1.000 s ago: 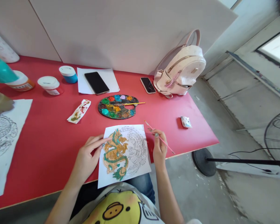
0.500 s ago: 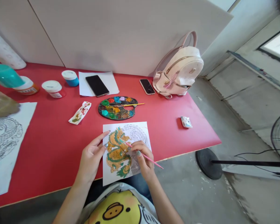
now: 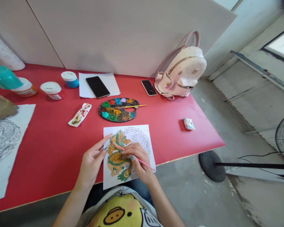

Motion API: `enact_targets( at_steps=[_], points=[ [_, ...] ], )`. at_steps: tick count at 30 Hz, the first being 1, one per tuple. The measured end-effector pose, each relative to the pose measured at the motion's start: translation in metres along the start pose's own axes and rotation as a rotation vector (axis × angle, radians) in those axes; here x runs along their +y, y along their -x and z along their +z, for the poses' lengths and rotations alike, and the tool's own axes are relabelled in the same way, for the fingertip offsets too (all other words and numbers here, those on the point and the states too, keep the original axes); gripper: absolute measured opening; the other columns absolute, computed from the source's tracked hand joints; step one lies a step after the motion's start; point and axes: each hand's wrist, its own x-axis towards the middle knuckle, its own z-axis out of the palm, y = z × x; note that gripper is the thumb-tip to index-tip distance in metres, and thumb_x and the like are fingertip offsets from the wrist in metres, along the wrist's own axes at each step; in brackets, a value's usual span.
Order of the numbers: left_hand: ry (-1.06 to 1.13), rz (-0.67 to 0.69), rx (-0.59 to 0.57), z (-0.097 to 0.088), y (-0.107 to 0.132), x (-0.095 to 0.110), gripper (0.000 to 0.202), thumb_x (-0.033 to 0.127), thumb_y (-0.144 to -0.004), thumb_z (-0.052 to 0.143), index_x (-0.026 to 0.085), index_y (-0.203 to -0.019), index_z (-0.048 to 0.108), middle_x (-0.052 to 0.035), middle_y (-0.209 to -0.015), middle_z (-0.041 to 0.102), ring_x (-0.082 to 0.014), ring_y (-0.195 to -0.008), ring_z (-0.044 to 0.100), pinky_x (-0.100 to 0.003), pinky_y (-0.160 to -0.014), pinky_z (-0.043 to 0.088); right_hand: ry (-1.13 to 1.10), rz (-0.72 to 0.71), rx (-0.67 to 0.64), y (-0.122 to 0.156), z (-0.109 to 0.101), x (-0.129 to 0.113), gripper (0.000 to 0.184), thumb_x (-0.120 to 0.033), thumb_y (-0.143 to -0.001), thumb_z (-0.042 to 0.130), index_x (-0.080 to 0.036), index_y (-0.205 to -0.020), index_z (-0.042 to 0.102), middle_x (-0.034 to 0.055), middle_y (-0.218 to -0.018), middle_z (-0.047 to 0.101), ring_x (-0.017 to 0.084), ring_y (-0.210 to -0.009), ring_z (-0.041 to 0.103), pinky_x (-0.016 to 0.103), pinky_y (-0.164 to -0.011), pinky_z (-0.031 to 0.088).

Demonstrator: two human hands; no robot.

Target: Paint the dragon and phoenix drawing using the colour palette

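A sheet of paper with a gold and green dragon painting (image 3: 123, 154) lies at the front edge of the red table (image 3: 49, 138). My left hand (image 3: 92, 162) rests on the paper's left edge, fingers stretched out and pressing it down. My right hand (image 3: 138, 162) is closed on a thin pink paintbrush (image 3: 133, 156), with the tip touching the dragon's upper part. A round paint palette (image 3: 118, 109) with several colours lies just beyond the paper, a yellow brush across it.
Behind the palette are a black phone on white paper (image 3: 97, 86), a second phone (image 3: 149, 87) and a pink backpack (image 3: 182, 74). Paint jars (image 3: 52, 90) stand at the left, a paint-stained strip (image 3: 80, 114) and another drawing (image 3: 4, 142). A small packet (image 3: 188, 123) lies right. A fan base (image 3: 210, 165) stands on the floor.
My right hand has moved with the brush from the right of the sheet onto the dragon, then a little further left. My left hand stays on the sheet's edge.
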Motion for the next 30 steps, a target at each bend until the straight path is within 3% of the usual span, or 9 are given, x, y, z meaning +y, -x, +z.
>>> enact_targets(
  at_steps=[5, 30],
  points=[
    [-0.02, 0.02, 0.011, -0.0016, 0.0001, -0.0024, 0.083, 0.056, -0.072, 0.083, 0.017, -0.142, 0.062, -0.0161, -0.138, 0.069, -0.0334, -0.127, 0.068, -0.044, -0.11, 0.055, 0.026, 0.008, 0.058, -0.0012, 0.0002, -0.0006, 0.042, -0.048, -0.11, 0.037, -0.026, -0.114, 0.072, 0.0078, -0.106, 0.074, 0.025, -0.103, 0.065, 0.044, -0.094, 0.05],
    [-0.007, 0.013, 0.013, -0.0009, 0.0002, -0.0022, 0.084, 0.057, -0.071, 0.083, 0.017, -0.143, 0.062, -0.0167, -0.136, 0.07, -0.0339, -0.126, 0.068, -0.046, -0.112, 0.054, 0.068, 0.012, 0.03, -0.0016, 0.0008, -0.004, 0.046, -0.051, -0.11, 0.035, -0.026, -0.111, 0.073, 0.0078, -0.104, 0.075, 0.026, -0.101, 0.065, 0.046, -0.094, 0.051]
  ],
)
